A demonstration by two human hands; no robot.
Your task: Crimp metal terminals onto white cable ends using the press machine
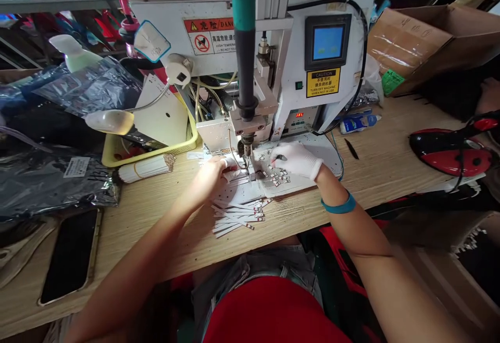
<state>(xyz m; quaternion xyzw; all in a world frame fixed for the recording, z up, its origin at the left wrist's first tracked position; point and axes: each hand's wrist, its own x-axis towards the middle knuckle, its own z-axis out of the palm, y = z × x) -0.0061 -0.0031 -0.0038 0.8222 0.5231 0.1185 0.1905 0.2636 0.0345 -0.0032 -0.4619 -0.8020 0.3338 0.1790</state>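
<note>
My left hand (217, 172), with white coverings on its fingertips, is closed at the left of the soldering machine's tip (247, 148). Its fingers pinch a thin white strip, though the grip is partly hidden. On the other side of the tip, my right hand (297, 160) wears a white glove and is bent down over small connector pieces (279, 177) scattered on a white plate (308, 180). Its fingertips are pressed together; whatever lies between them is too small to make out. Below the tip, a loose pile of white flat strips (230, 219) with small ends lies on the table.
The white machine (289, 109) with its screen (327, 41) stands directly ahead. To the left are a bundled roll of strips (146, 168), a yellow basket (152, 153), a lamp (111, 122) and a phone (72, 254). A red-and-black device (449, 150) and cardboard box (414, 36) stand right.
</note>
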